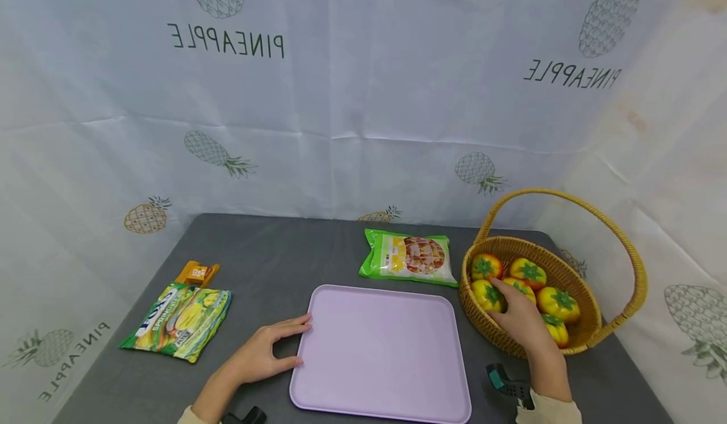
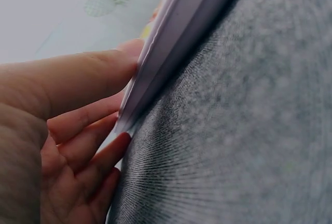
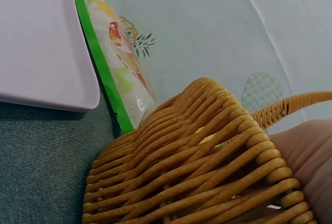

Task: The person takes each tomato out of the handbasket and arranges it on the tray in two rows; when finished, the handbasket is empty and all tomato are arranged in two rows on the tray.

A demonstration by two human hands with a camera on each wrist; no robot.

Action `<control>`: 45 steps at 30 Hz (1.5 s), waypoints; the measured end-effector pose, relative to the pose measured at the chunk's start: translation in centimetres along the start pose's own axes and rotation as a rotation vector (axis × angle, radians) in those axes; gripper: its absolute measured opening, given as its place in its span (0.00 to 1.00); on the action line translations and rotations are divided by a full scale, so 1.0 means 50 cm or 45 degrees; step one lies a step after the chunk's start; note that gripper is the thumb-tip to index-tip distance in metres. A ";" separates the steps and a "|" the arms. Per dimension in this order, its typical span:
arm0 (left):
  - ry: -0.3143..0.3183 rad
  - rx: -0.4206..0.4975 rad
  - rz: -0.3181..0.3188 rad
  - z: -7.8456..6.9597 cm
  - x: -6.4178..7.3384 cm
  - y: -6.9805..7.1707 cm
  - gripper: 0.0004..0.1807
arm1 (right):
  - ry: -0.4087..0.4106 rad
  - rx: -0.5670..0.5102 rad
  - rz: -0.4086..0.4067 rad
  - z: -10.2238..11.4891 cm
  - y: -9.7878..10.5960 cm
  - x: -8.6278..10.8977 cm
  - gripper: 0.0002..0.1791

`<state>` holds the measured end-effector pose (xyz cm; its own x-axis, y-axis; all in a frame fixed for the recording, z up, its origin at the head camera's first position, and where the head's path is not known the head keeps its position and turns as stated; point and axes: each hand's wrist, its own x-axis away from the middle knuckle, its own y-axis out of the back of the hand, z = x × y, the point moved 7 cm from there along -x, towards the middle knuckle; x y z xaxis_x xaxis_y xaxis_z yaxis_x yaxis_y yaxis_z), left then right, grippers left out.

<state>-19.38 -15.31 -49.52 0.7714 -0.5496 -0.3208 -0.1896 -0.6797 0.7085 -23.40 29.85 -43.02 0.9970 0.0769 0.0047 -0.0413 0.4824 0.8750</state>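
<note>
A pale purple tray (image 1: 380, 354) lies on the table. My left hand (image 1: 264, 351) rests at its left edge, with fingertips and thumb spread along the rim; in the left wrist view the thumb (image 2: 88, 76) touches the tray's side (image 2: 171, 37). At the right, a wicker basket (image 1: 500, 245) with a tall handle holds several yellow-red persimmons (image 1: 559, 304) with green tops. Reaching over its near rim, my right hand (image 1: 522, 317) has thumb and fingers around a yellow persimmon (image 1: 485, 294) at the left. The basket's woven wall (image 3: 192, 167) hides those fingertips in the right wrist view.
Behind the tray lies a green-edged food bag (image 1: 409, 257), close to the basket. A green and yellow snack bag (image 1: 178, 320) and a small orange packet (image 1: 197, 274) lie at the left. A pineapple-print cloth (image 1: 363, 96) hangs behind the grey table (image 1: 272, 253).
</note>
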 end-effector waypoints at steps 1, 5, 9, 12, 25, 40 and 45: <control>0.004 -0.008 0.003 0.000 0.000 0.000 0.29 | 0.000 -0.001 -0.002 -0.001 0.000 -0.001 0.37; 0.004 -0.027 0.015 0.001 0.000 -0.002 0.29 | 0.003 0.005 -0.012 -0.004 -0.001 0.001 0.36; 0.016 -0.013 0.022 0.003 0.000 -0.004 0.29 | -0.011 0.002 -0.024 -0.003 0.000 0.004 0.36; 0.024 -0.007 0.018 0.003 0.001 -0.003 0.29 | -0.005 -0.003 -0.053 0.000 0.004 0.006 0.36; 0.040 -0.006 0.022 0.001 0.001 -0.002 0.28 | 0.034 -0.115 -0.256 -0.004 0.037 0.012 0.40; 0.009 -0.001 -0.005 -0.001 0.002 0.001 0.28 | 0.004 -0.227 -0.377 0.048 0.062 0.033 0.46; -0.023 0.010 -0.015 -0.004 0.002 0.001 0.27 | 0.104 -0.275 -0.423 0.088 0.040 0.031 0.42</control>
<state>-19.20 -15.29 -49.41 0.7623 -0.5504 -0.3405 -0.1854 -0.6898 0.6999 -21.62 27.09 -39.12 0.9503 -0.0497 -0.3073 0.2612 0.6642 0.7004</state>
